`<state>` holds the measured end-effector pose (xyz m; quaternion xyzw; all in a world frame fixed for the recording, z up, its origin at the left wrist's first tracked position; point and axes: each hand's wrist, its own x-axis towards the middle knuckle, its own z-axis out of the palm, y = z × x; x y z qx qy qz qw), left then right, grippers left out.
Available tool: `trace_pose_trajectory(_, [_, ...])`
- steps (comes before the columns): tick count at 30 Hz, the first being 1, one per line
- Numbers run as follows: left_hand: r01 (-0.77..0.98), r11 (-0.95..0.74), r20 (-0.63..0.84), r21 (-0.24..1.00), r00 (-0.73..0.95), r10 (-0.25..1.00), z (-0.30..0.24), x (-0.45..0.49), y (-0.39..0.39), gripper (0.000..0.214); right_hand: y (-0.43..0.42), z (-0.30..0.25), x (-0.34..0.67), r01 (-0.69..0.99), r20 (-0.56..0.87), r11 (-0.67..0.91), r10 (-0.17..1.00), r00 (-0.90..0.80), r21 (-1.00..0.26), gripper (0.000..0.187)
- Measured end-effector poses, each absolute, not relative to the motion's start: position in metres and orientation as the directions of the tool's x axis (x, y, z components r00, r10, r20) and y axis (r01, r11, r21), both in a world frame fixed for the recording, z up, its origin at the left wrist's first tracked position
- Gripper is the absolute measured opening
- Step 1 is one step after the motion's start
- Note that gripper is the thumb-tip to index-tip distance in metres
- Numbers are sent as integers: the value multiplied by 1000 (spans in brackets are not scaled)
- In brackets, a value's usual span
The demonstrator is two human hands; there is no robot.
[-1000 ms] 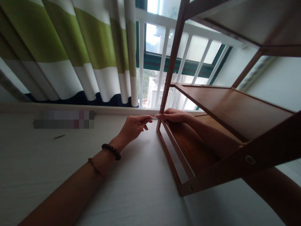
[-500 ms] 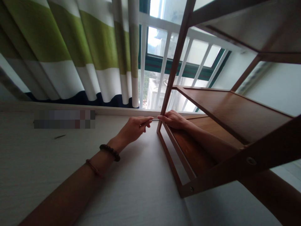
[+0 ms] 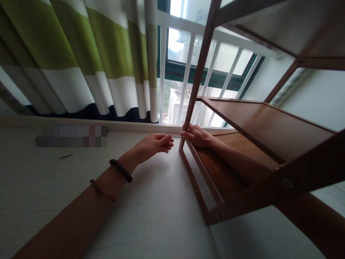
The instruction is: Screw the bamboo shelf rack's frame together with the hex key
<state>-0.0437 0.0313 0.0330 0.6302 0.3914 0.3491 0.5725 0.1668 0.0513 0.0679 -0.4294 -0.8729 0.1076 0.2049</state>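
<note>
A brown wooden shelf rack (image 3: 199,68) stands tilted in my view on the right side. My right hand (image 3: 198,136) reaches through it above the lowest board (image 3: 221,167) and is closed around the far upright post near its bottom. Just left of that post, my left hand (image 3: 159,143) is closed in a pinch. From its fingertips a thin dark rod (image 3: 176,136), like a hex key, extends to the post; its far end is hard to make out. Bolt heads (image 3: 288,183) show on the near side of the rack.
A small thin dark piece (image 3: 66,156) lies on the pale surface (image 3: 81,187) at left, below a blurred-out patch. A green and white curtain (image 3: 107,46) hangs behind. White railings (image 3: 188,72) and a window are behind the rack.
My left hand has rolled, and its fingers have curled more while staying near the post. My right hand keeps its hold on the post. The view has shifted slightly.
</note>
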Motion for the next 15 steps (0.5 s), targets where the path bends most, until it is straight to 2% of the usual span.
trace_pose_trajectory(2, [246, -278, 160, 929, 412, 897, 32, -42, 31, 28, 52, 68, 167, 703, 269, 612, 791, -550, -363, 24])
trace_pose_trajectory(5, [510, -603, 425, 613, 431, 796, 32, -41, 30, 22, 53, 68, 166, 698, 269, 613, 790, -552, -369, 23])
trace_pose_trajectory(7, [610, -680, 501, 407, 473, 724, 32, -42, 29, 23, 53, 68, 166, 696, 263, 613, 789, -554, -373, 23])
trace_pose_trajectory(8, [643, -677, 504, 360, 477, 720, 32, -42, 28, 25, 53, 68, 165, 698, 263, 611, 791, -552, -372, 23])
trace_pose_trajectory(9, [663, -654, 495, 363, 457, 739, 31, -42, 28, 26, 53, 68, 165, 701, 262, 609, 793, -550, -372, 23])
trace_pose_trajectory(11, [640, -582, 447, 502, 385, 808, 30, -40, 26, 29, 52, 68, 165, 705, 262, 603, 797, -544, -372, 23])
trace_pose_trajectory(15, [298, -350, 266, 888, 289, 920, 33, -32, 25, 36, 50, 68, 165, 702, 264, 600, 800, -539, -384, 25])
